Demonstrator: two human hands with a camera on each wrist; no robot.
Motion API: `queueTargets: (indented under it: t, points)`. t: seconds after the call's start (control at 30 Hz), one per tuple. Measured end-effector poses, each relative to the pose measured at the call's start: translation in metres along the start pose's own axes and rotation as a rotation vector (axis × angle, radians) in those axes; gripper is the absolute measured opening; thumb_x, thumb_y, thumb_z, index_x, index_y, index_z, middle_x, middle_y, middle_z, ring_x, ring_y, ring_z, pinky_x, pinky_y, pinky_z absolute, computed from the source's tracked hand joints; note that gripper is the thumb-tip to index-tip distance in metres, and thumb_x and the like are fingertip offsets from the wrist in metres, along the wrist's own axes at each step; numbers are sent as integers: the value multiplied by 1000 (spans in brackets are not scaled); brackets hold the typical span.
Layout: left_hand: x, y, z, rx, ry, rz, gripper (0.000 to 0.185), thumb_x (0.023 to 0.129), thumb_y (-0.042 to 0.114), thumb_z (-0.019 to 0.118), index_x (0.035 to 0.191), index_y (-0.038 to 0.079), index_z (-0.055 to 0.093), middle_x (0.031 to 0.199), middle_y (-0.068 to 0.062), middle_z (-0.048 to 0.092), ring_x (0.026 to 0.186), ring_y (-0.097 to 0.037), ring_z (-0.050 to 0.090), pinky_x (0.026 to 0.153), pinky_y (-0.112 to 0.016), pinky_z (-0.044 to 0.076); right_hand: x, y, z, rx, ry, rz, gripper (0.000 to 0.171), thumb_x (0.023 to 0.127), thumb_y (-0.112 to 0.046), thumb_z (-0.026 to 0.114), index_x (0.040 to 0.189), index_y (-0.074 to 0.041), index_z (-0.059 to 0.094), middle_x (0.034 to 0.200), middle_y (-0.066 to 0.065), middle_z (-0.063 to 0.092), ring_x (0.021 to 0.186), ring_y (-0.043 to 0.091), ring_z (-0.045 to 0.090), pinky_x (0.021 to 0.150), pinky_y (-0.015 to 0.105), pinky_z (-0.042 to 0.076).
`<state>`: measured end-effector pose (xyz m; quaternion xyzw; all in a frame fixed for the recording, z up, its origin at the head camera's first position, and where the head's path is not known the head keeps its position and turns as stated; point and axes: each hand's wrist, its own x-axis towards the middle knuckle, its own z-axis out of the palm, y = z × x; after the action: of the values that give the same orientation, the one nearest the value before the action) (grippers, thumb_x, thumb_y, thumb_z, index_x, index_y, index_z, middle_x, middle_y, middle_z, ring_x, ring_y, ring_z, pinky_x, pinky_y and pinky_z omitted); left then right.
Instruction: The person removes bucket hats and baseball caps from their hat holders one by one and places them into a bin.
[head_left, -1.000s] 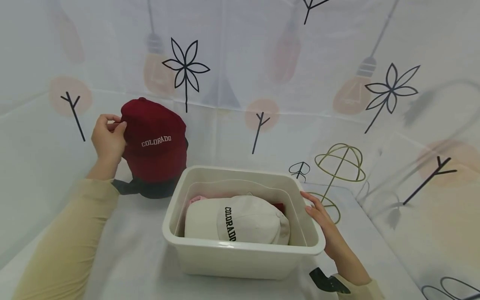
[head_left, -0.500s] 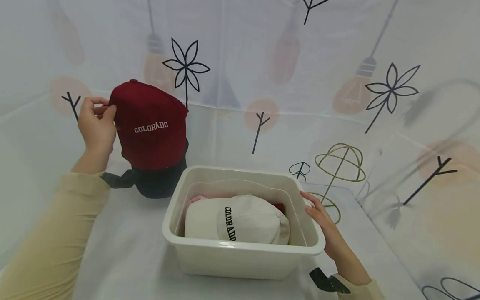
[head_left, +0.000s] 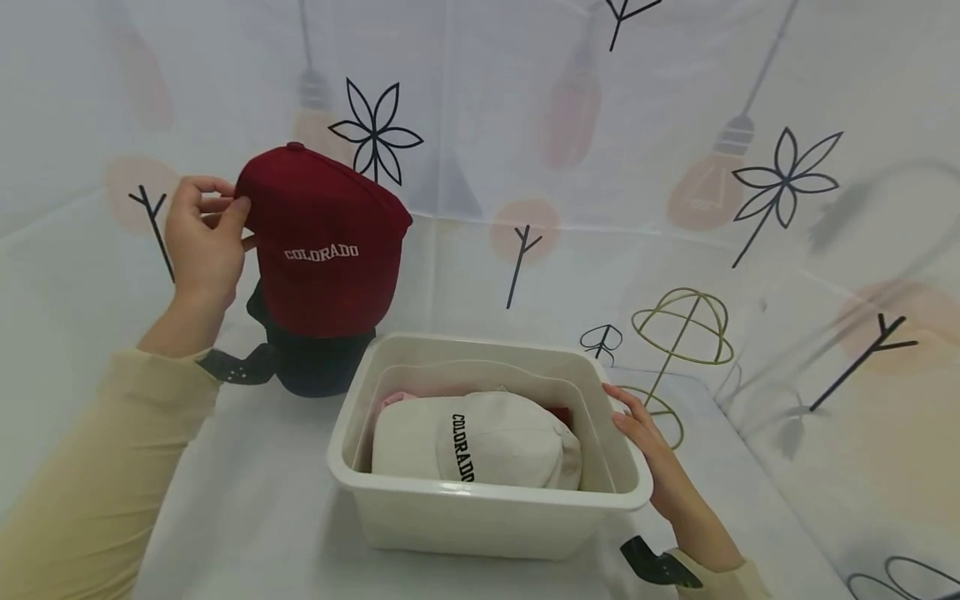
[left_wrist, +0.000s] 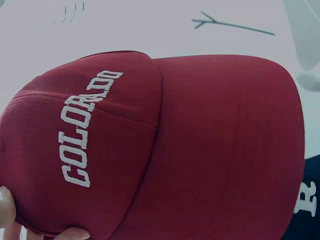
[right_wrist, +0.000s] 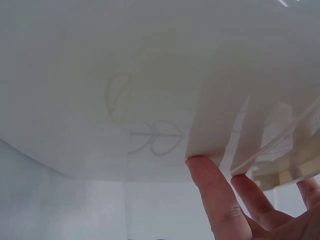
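In the head view, my left hand [head_left: 208, 237] pinches a red baseball cap [head_left: 330, 287] by its left side and holds it raised, brim down. White COLORADO lettering shows on its front, also clear on the red cap [left_wrist: 200, 145] in the left wrist view. Behind and below it is a dark navy cap [head_left: 318, 367], partly covered, with a white letter R in the left wrist view. My right hand [head_left: 651, 446] touches the right end of a white plastic tub [head_left: 487, 521]; in the right wrist view its fingertips [right_wrist: 202, 167] press on the outer wall.
Inside the tub lies a white COLORADO cap [head_left: 502, 437], with bits of something pink [head_left: 395, 398] and something dark red [head_left: 559, 413] beside it. White cloth [head_left: 247, 492] covers the table, and a patterned curtain [head_left: 465, 275] hangs close behind.
My left hand has lifted the red cap, first up and leftward, then back to the right, uncovering more of the navy cap. My right hand and the tub have stayed put.
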<state>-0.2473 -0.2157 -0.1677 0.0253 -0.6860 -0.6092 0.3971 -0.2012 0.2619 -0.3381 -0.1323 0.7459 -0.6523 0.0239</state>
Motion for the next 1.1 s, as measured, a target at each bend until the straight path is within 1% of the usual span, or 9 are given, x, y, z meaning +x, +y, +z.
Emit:
queueTargets:
  t: [0.1,0.27,0.5,0.6,0.83,0.97,1.1]
  points:
    - [-5,3,4,27,-28,41,13,94,12,54,101,22,54,97,4,45,85,-6,51,61,-14,50,1,0,-1,1,1,-3,43,101,-27,34,142,-16,27,132,12,35,106,17,54,79,35,51]
    - [-12,6,8,18,-78,97,12,93,11,55,102,21,55,97,3,46,86,-7,52,64,-14,50,0,1,0,14,-6,-1,42,101,-26,34,141,-17,27,131,11,35,106,17,54,79,35,51]
    - [-23,12,16,-1,-149,195,10,92,11,57,101,16,55,100,2,49,88,-11,53,67,-16,51,0,1,0,6,-1,-1,43,101,-27,34,142,-16,26,133,11,34,107,17,53,79,35,51]
    - [-27,13,18,-7,-184,221,10,91,10,58,100,14,56,100,3,50,89,-11,54,67,-15,51,1,0,0,-4,0,0,44,101,-27,34,142,-16,25,134,13,33,107,17,53,79,36,51]
    - [-36,14,24,18,-257,277,13,91,10,59,104,9,56,98,3,52,91,-12,56,70,-16,51,-1,-1,1,-27,-12,-5,46,101,-27,34,144,-15,22,137,17,29,109,18,51,80,36,50]
    - [-41,15,28,2,-306,312,15,91,8,59,104,4,54,98,3,54,90,-13,57,71,-16,51,-1,-1,1,-28,-8,-1,46,101,-28,34,144,-15,22,137,17,30,109,19,51,80,37,49]
    - [-47,16,32,-28,-368,331,12,90,6,59,101,5,55,97,2,55,88,-13,57,71,-16,51,-1,-1,0,-26,1,4,46,101,-28,34,144,-15,22,137,17,30,109,18,51,80,37,49]
